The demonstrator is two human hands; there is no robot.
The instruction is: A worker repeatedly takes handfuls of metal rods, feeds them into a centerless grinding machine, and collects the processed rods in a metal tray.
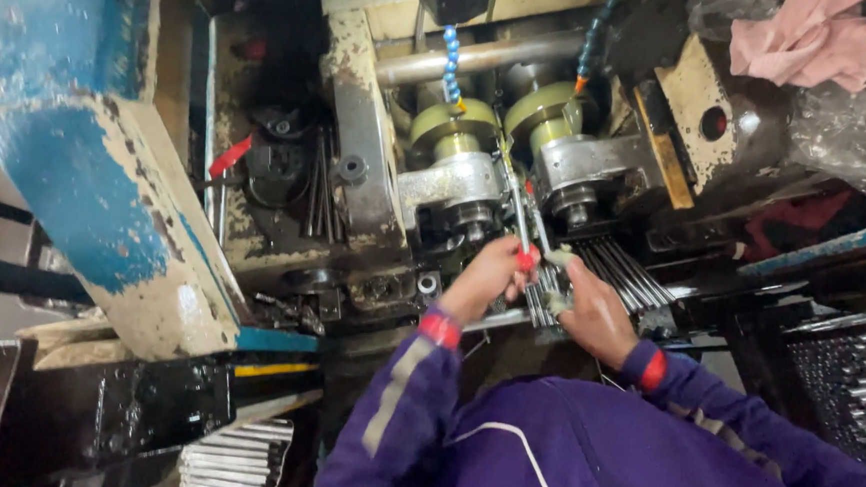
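Steel rods (610, 268) are lying in a fanned bundle just right of the frame's centre, their long axes running from lower left up toward the two rollers (501, 119) of the machine (366, 127) in the upper middle. One rod (519, 213) is being held nearly upright in the gap between the rollers, its long axis running straight up the frame, away from the wrists. The left hand (490, 275) is being kept curled, its fingers pinched around the lower end of that rod, where something red is showing at the fingertips. The right hand (592, 309) is being held just beside it, to the lower right, with fingers bent down onto the near ends of the bundle; whether a rod is actually being gripped there cannot be told. The left hand is thus the nearer to the upright rod, the right to the bundle. More rods (232, 476) are stacked at lower left, well apart from both hands, and a pink cloth (815, 24) is lying at upper right.
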